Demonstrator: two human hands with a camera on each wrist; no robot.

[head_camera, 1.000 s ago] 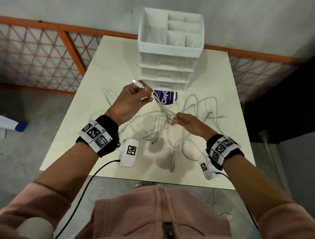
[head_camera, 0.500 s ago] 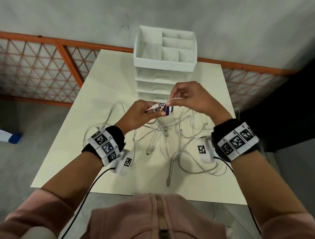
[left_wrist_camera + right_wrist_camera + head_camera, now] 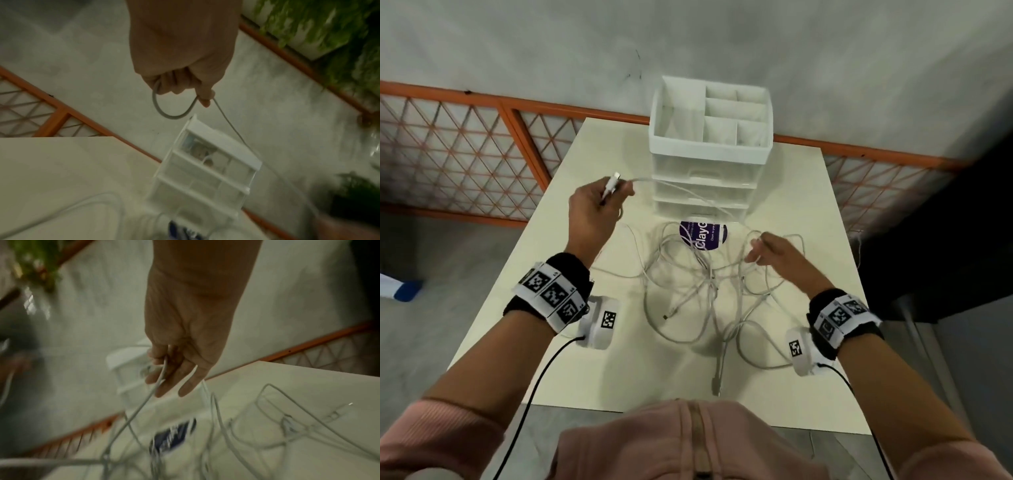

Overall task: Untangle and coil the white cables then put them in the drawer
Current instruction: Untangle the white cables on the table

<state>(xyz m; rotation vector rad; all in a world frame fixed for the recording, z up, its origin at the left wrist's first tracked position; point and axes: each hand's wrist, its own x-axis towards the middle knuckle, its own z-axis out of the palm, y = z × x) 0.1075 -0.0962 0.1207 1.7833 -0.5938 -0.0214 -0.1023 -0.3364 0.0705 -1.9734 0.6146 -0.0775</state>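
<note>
Near edge of table [image 3: 619,383]: one cable end with its plug [image 3: 716,378] lies pointing at the edge, just short of it. Behind it, mid-table, the tangle of white cables [image 3: 705,291] sprawls in crossing loops, unsorted, none coiled.

Right hand [image 3: 779,255], toward the table's right edge, above the tangle: fingers loosely curled, a cable strand running between them; right wrist view shows the strand crossing the fingers [image 3: 162,374] and dropping to the pile.

Left hand [image 3: 594,212], toward the left edge, raised above the table: closed on a cable, connector end [image 3: 612,183] sticking out above the fist. Left wrist view shows a short loop [image 3: 172,107] hanging below the fist. From this hand a strand runs right across the drawer fronts toward the right hand.

Round purple label [image 3: 703,233] flat on the table under the far loops.

Far edge: white drawer unit [image 3: 709,164], drawers closed, open divided tray on top.
</note>
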